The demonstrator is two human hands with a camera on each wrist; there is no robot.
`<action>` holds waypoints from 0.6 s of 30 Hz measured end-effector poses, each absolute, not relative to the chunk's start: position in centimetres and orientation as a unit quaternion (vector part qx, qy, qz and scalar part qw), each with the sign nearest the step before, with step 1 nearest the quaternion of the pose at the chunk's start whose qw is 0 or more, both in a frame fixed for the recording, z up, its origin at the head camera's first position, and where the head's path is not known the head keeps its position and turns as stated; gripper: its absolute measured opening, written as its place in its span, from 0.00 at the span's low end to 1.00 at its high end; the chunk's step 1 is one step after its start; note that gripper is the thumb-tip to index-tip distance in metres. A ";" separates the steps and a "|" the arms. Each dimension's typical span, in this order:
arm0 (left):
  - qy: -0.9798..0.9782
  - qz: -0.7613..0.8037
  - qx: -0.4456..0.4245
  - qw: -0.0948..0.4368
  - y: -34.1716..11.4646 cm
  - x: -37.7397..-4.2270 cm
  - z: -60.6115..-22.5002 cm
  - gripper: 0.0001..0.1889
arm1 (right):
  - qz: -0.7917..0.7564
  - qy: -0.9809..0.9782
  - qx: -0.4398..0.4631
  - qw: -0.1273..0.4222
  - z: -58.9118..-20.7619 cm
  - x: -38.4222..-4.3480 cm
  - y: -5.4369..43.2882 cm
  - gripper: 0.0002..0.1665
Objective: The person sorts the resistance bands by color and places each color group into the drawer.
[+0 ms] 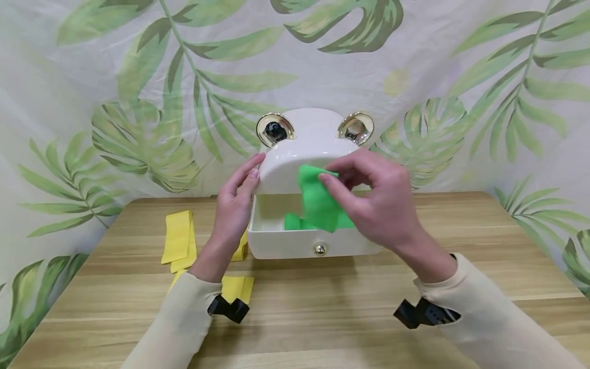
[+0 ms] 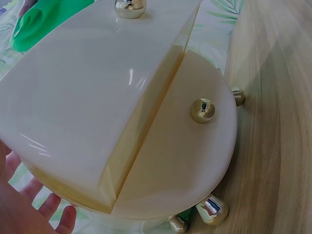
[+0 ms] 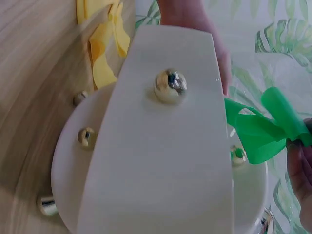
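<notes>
A glossy white frog-shaped box (image 1: 309,130) with gold-rimmed eyes stands on the table, its front drawer (image 1: 281,245) pulled out. My left hand (image 1: 232,212) rests against the box's left side; in the left wrist view its fingers (image 2: 48,206) lie beside the shell. With thumb and fingers, my right hand (image 1: 384,200) pinches a folded green strip (image 1: 314,197) of thin, soft material in front of the box. More green material (image 1: 292,222) lies inside the drawer, partly hidden behind the held strip. In the right wrist view, the green strip (image 3: 258,131) hangs loosely from the fingertips.
Folded yellow strips (image 1: 177,236) lie on the wooden table (image 1: 304,318) left of the box, some partly covered by my left arm. A gold knob (image 1: 320,249) sticks out from the drawer front. Behind the table hangs a leaf-patterned cloth (image 1: 230,56).
</notes>
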State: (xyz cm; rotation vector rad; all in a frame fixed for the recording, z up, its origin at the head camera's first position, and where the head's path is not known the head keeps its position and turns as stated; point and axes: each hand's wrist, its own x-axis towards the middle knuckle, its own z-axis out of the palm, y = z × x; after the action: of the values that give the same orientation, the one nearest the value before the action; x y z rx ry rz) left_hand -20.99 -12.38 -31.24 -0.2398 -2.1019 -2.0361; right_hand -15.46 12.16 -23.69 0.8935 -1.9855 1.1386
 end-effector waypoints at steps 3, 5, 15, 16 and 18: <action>-0.713 -0.688 -0.080 0.103 -12.4 -21.0 -31.3 0.21 | 0.432 -0.758 0.347 0.345 -24.0 -15.5 11.0 0.04; -0.716 -0.685 -0.080 0.106 -12.4 -21.0 -31.3 0.21 | 0.433 -0.754 0.348 0.349 -24.1 -15.6 10.1 0.04; -0.712 -0.686 -0.097 0.116 -12.3 -21.0 -31.4 0.20 | 0.372 -0.781 0.340 0.369 -25.6 -15.9 6.8 0.04; -0.712 -0.685 -0.097 0.116 -12.4 -21.0 -31.4 0.20 | 0.365 -0.786 0.336 0.368 -25.8 -15.8 6.7 0.04; -0.714 -0.685 -0.094 0.116 -12.4 -21.0 -31.4 0.20 | 0.354 -0.796 0.328 0.367 -26.4 -15.7 6.8 0.04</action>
State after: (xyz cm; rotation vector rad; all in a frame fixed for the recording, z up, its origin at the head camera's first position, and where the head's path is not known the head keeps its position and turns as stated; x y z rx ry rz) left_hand -20.97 -12.41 -31.41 -0.2759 -2.0900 -2.0049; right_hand -15.70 6.75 -26.36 0.8420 -2.0450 0.9085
